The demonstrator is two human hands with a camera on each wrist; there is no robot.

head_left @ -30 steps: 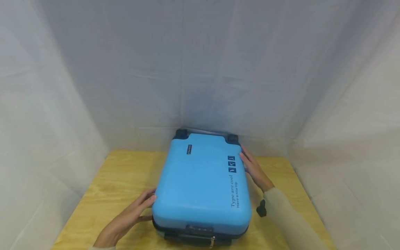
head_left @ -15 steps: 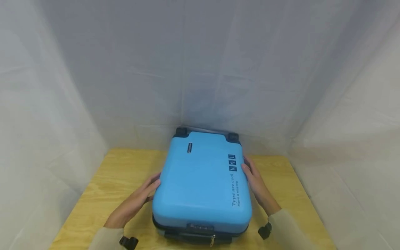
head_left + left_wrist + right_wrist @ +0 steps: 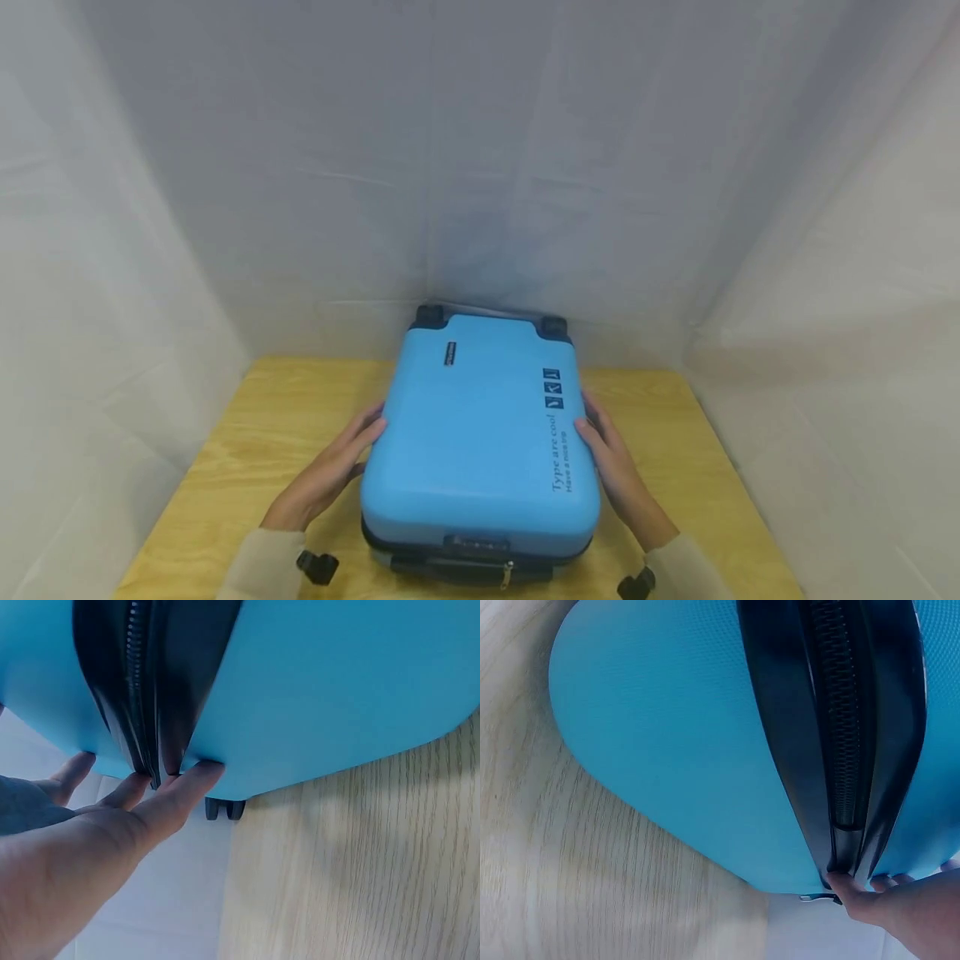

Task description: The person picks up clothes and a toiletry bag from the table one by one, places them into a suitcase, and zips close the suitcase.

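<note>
From the head camera, a bright blue hard-shell suitcase [image 3: 480,442] with a black zip band lies flat on a pale wooden table [image 3: 255,442], its wheels toward the white cloth backdrop [image 3: 480,150] and its handle end toward the person. The left hand [image 3: 330,475] lies flat against the case's left flank, fingers straight; the right hand [image 3: 611,471] mirrors it on the right flank. Neither hand curls round anything. The step in hand looks like steadying or squaring the case between two palms.

The left wrist camera shows the left hand [image 3: 112,817] with straight fingertips [image 3: 199,771] touching the shell just beside the black zip band [image 3: 142,682]; a black wheel [image 3: 223,808] shows beyond, at the table's far edge.

The right wrist camera shows the right hand [image 3: 900,907] only at the lower corner, its fingertips [image 3: 844,889] touching the zip seam [image 3: 840,727] where the two blue halves meet; how the rest of that hand lies is out of frame here.

Any shift or lift would call for even pressure from both sides, since flat palms on a smooth shell could slip.
</note>
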